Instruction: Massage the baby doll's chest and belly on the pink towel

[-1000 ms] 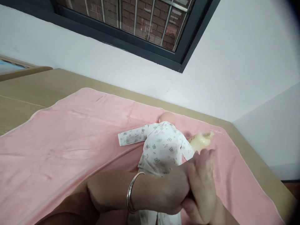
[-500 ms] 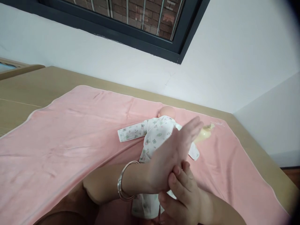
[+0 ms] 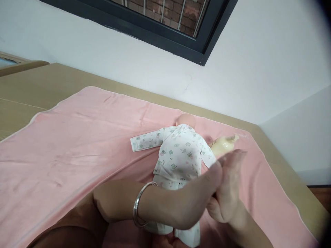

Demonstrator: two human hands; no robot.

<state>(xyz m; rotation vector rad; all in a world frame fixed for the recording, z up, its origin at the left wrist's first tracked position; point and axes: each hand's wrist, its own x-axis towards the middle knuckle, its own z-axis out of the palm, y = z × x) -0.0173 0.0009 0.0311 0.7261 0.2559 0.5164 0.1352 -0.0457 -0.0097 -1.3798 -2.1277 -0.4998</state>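
Plainly neither grip holds anything: left hand (image 3: 186,203) and right hand (image 3: 227,187) press palm to palm; the doll (image 3: 181,155) beyond (face down) might roll if nudged.

White plastered wall (image 3: 258,51) meets a second white wall (image 3: 305,137) at a corner on the right, evenly daylit. Dark-framed window (image 3: 155,27) set high, with pale bars before red brickwork (image 3: 186,13). Light-brown wooden counter (image 3: 38,86) abuts the wall; reddish-brown floor (image 3: 320,194) visible at far right.
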